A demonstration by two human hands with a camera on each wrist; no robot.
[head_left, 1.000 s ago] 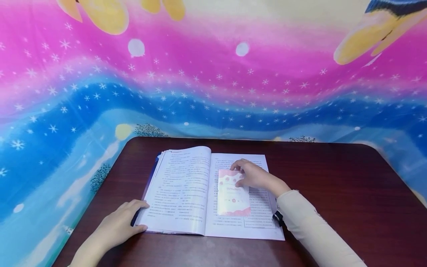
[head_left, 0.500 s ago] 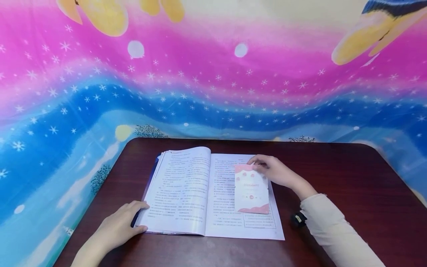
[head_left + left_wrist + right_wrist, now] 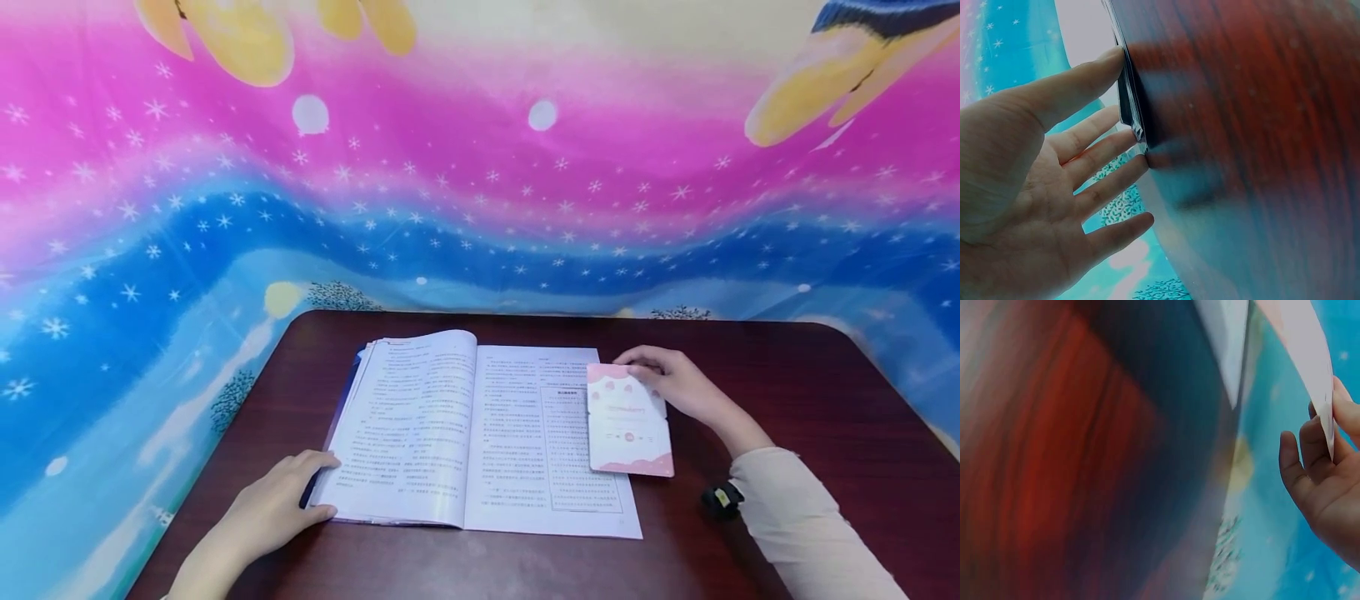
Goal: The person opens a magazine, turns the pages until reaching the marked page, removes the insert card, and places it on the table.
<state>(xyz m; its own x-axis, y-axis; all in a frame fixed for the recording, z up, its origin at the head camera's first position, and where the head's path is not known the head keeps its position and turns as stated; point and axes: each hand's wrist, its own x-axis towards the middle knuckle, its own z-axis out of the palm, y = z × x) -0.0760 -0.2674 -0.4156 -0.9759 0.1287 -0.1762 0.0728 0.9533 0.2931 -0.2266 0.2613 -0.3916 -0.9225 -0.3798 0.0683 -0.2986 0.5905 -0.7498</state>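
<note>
My right hand (image 3: pixel 678 383) pinches the top right corner of a thin pink-and-white card (image 3: pixel 628 425) with small pink pictures and print on it. The card overlaps the right page of an open book (image 3: pixel 510 467) and reaches past its outer edge in the head view. From the right wrist, the card (image 3: pixel 1304 353) shows nearly edge-on, between the thumb and fingers. At the book's lower left edge rests my left hand (image 3: pixel 273 504), fingers spread and loosely extended. In the left wrist view its thumb and fingertips touch the side of the book (image 3: pixel 1129 94).
The book lies on a dark reddish-brown table (image 3: pixel 810 400) with rounded far corners. Behind the table hangs a colourful cloth (image 3: pixel 480 183) in pink and blue with snowflakes. A small black device (image 3: pixel 722 500) sits at the right wrist, beside the light sleeve (image 3: pixel 795 500).
My right hand has carried the card rightward, from the middle of the right page to over its outer edge. My left hand has stayed at the book's left edge.
</note>
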